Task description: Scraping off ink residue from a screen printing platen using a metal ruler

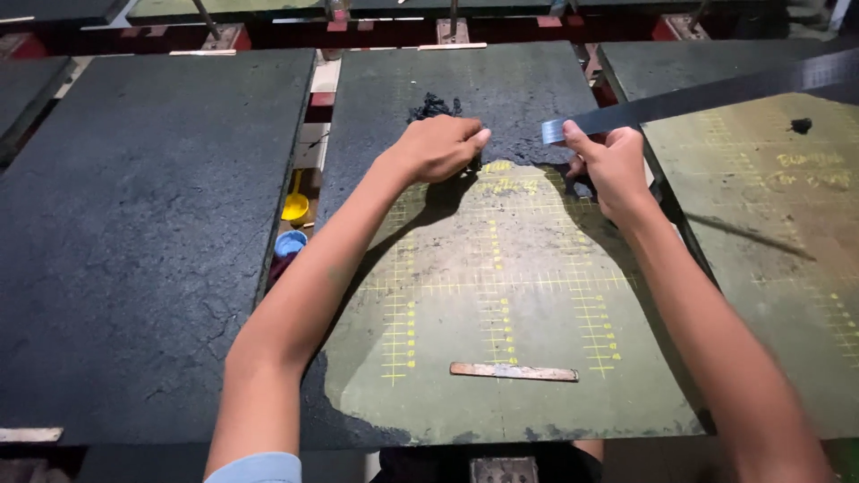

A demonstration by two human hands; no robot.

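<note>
My left hand (440, 148) rests knuckles-up on the middle board (501, 295), fingers curled at the edge of its dark coating; whether it holds anything I cannot tell. A small heap of black scrapings (434, 107) lies just beyond it. My right hand (610, 165) grips the near end of a long flat metal strip (707, 97) that runs up to the right. The board is olive green with yellow ruled grid lines. A short flat metal blade (514, 371) lies near its front edge.
A board fully coated in dark cracked material (143, 241) lies to the left. A green gridded board (787, 233) with a black speck sits to the right. A yellow scoop (294, 206) and a blue cap (288, 242) sit in the gap between boards.
</note>
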